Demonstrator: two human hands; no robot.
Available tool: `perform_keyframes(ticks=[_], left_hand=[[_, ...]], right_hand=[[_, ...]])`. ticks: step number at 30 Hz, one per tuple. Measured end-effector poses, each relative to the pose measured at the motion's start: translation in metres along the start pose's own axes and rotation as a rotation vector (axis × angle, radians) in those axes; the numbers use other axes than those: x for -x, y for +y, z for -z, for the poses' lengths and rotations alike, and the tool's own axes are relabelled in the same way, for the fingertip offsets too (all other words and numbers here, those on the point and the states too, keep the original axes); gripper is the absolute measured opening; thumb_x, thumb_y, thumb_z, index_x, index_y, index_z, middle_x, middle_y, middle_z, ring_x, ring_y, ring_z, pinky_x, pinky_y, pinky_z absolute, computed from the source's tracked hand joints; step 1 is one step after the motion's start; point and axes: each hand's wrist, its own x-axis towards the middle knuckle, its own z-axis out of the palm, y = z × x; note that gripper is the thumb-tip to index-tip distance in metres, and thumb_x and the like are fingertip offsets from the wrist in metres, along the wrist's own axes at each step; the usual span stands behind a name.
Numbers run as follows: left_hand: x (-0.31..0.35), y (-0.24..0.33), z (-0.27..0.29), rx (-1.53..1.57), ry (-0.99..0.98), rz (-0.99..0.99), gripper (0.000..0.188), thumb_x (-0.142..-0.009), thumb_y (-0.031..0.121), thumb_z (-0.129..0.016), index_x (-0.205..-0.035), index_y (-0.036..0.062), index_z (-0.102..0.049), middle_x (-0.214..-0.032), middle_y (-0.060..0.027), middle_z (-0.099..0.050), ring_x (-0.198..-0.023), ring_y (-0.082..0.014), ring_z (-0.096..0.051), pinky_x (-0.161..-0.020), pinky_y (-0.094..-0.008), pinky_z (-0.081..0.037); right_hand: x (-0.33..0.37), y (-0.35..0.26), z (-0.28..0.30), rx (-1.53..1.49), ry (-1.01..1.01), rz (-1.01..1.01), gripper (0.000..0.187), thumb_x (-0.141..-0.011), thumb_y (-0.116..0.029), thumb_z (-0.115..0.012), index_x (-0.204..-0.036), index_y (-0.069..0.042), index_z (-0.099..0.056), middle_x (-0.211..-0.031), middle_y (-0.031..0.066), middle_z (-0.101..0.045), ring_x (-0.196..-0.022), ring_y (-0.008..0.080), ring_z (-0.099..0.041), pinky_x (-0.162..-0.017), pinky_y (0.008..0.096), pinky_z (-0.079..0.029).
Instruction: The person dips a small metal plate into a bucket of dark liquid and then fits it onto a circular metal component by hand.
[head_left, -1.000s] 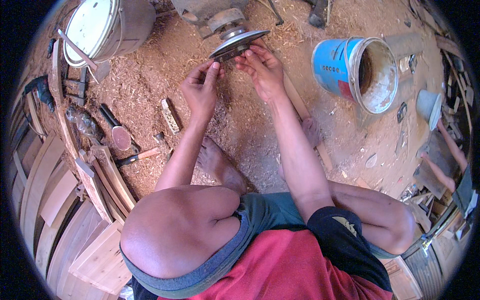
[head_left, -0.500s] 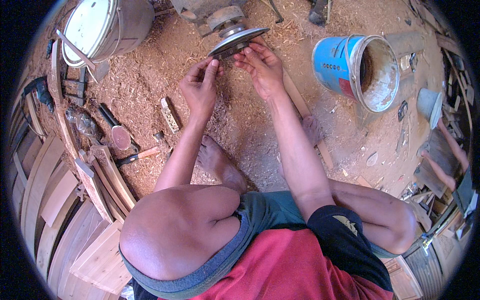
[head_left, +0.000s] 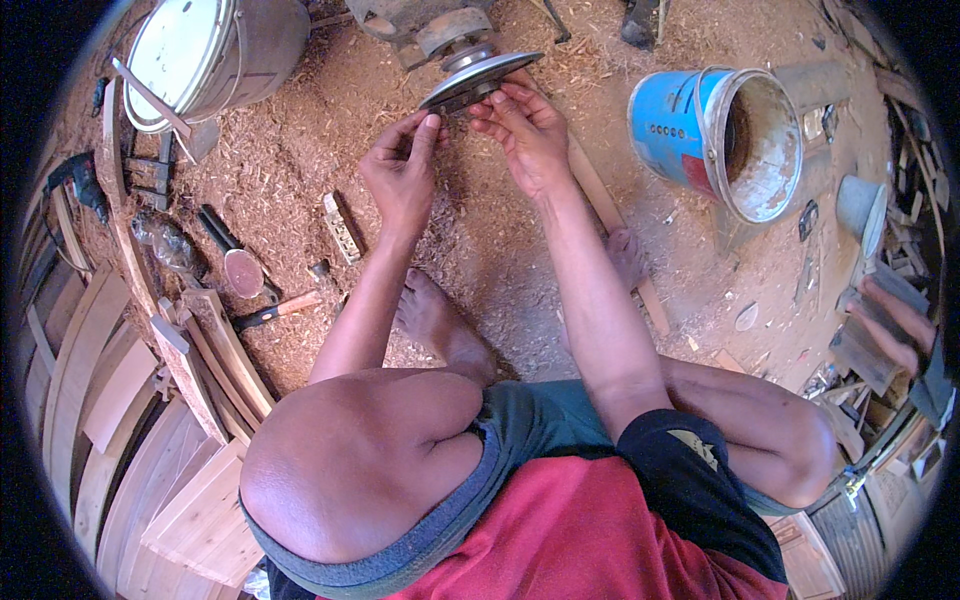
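Note:
A round metal disc (head_left: 482, 80) is mounted on the shaft of a grey, dusty motor-like machine (head_left: 425, 25) at the top of the view. Its near face carries a dark hub. My right hand (head_left: 527, 140) reaches up to this face, with thumb and fingertips gripping at the hub and the disc's right side. My left hand (head_left: 402, 170) is closed in a pinch just below the disc's left rim. Whatever lies between its thumb and forefinger is too small or hidden to make out.
Wood shavings cover the ground. A blue bucket (head_left: 665, 130) lies tipped at right; a white bucket (head_left: 180, 60) is at upper left. A hammer (head_left: 280, 312), a brush-like tool (head_left: 240, 268), a drill (head_left: 80, 185) and curved boards (head_left: 80, 350) lie left. Another person's limbs (head_left: 888, 320) show far right.
Both hands keep nearly the same place at the disc. At the far right, the other person's limbs have shifted slightly.

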Motion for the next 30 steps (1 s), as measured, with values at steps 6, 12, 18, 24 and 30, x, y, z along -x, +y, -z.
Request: perform_keyframes(ticks=[6,12,18,24,30], left_hand=[[-0.0008,-0.0007,-0.0021,0.052,0.008,0.018,0.017,-0.090,0.008,-0.065,-0.099,-0.0062,-0.067,-0.084,-0.0077,-0.068,-0.073,-0.0118,-0.065,-0.067,-0.0231,-0.052],[-0.0021,-0.0010,-0.0012,0.020,-0.003,0.011,0.017,-0.090,0.008,-0.066,-0.098,-0.0067,-0.067,-0.085,-0.0081,-0.069,-0.074,-0.0122,-0.066,-0.068,-0.0229,-0.053],[-0.0024,-0.0004,-0.0012,0.006,-0.008,-0.003,0.017,-0.090,0.009,-0.066,-0.097,-0.0063,-0.067,-0.085,-0.0080,-0.069,-0.074,-0.0124,-0.066,-0.067,-0.0230,-0.053],[-0.0004,0.0030,0.0037,-0.066,0.001,0.007,0.015,-0.090,0.008,-0.065,-0.097,-0.0054,-0.067,-0.084,-0.0074,-0.069,-0.073,-0.0117,-0.065,-0.067,-0.0233,-0.052],[0.0006,0.0051,0.0054,-0.056,-0.004,-0.015,0.015,-0.090,0.007,-0.065,-0.097,-0.0051,-0.067,-0.082,-0.0069,-0.069,-0.073,-0.0110,-0.065,-0.066,-0.0227,-0.052]], right_hand=[[-0.0014,0.0009,-0.0003,-0.005,0.020,0.025,0.013,-0.091,-0.004,-0.061,-0.103,0.000,-0.058,-0.096,0.0112,-0.064,-0.081,0.0238,-0.068,-0.068,0.0348,-0.060],[-0.0020,0.0012,0.0028,0.003,0.005,0.011,0.015,-0.092,-0.002,-0.058,-0.106,0.000,-0.057,-0.099,0.0141,-0.065,-0.087,0.0257,-0.068,-0.074,0.0363,-0.059],[-0.0036,0.0039,0.0028,-0.010,0.028,0.031,0.016,-0.090,-0.004,-0.061,-0.105,-0.002,-0.057,-0.095,0.0095,-0.063,-0.080,0.0236,-0.067,-0.068,0.0351,-0.060],[-0.0009,0.0035,-0.0010,-0.013,-0.004,0.024,0.015,-0.091,-0.003,-0.060,-0.106,-0.001,-0.059,-0.097,0.0128,-0.066,-0.086,0.0244,-0.068,-0.073,0.0350,-0.059],[-0.0013,0.0052,-0.0037,-0.011,0.008,0.036,0.019,-0.089,-0.003,-0.063,-0.106,-0.001,-0.056,-0.094,0.0099,-0.063,-0.078,0.0239,-0.068,-0.068,0.0351,-0.060]])
